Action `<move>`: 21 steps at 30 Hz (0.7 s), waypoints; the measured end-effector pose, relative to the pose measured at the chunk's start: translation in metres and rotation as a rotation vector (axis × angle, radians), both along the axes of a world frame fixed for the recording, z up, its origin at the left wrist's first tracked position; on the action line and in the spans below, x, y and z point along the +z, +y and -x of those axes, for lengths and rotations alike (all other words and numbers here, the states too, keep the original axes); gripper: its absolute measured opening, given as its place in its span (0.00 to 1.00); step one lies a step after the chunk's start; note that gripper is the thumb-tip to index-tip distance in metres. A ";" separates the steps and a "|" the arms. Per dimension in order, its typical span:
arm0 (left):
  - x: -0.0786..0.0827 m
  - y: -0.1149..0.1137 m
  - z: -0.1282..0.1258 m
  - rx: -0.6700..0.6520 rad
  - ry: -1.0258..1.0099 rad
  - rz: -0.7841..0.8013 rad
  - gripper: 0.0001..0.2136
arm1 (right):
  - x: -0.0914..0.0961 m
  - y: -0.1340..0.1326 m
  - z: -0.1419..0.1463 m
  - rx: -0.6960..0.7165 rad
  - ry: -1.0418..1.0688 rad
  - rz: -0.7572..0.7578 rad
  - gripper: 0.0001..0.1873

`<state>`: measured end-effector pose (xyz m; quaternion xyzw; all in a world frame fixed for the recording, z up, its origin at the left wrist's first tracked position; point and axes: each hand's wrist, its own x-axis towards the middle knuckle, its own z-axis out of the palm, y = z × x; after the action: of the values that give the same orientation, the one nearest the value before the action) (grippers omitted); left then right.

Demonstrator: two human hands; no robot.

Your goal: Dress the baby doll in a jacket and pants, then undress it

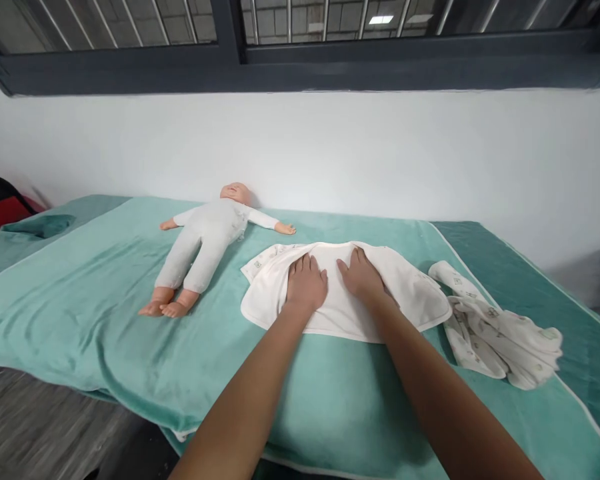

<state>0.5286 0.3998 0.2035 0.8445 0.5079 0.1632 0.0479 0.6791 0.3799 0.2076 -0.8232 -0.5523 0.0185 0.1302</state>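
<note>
A white baby garment lies spread on the green cover, its plain inner side facing up and a printed part showing at the left end. My left hand rests flat on its middle, fingers stretched toward the wall. Beside it, a little to the right, my right hand also presses flat on the cloth, with the thumb apart. Both hands are partly under the garment's folded sides. To the left, a baby doll in white clothing lies on its back, arms out, touched by neither hand.
A crumpled white printed baby garment lies to the right. The green cover drapes over the table's front edge. Behind stands a white wall below a dark-framed barred window. A red and black item is at the far left.
</note>
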 end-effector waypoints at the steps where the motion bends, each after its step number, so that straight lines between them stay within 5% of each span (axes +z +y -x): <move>1: 0.000 0.001 0.002 -0.008 0.000 0.009 0.29 | 0.000 -0.002 -0.003 -0.010 0.012 0.004 0.41; 4: 0.002 0.003 0.004 0.009 0.004 0.016 0.29 | 0.001 -0.009 -0.001 -0.020 -0.011 -0.004 0.39; 12: 0.002 -0.011 0.010 -0.097 0.070 -0.055 0.26 | -0.004 -0.034 0.020 0.225 -0.186 0.013 0.36; 21: -0.004 -0.021 0.028 -0.191 0.033 -0.113 0.23 | -0.001 -0.053 0.017 0.048 -0.092 0.056 0.41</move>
<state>0.5008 0.3791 0.1997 0.8930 0.4158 0.1724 0.0073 0.6618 0.3269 0.2064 -0.8129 -0.5767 -0.0009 0.0810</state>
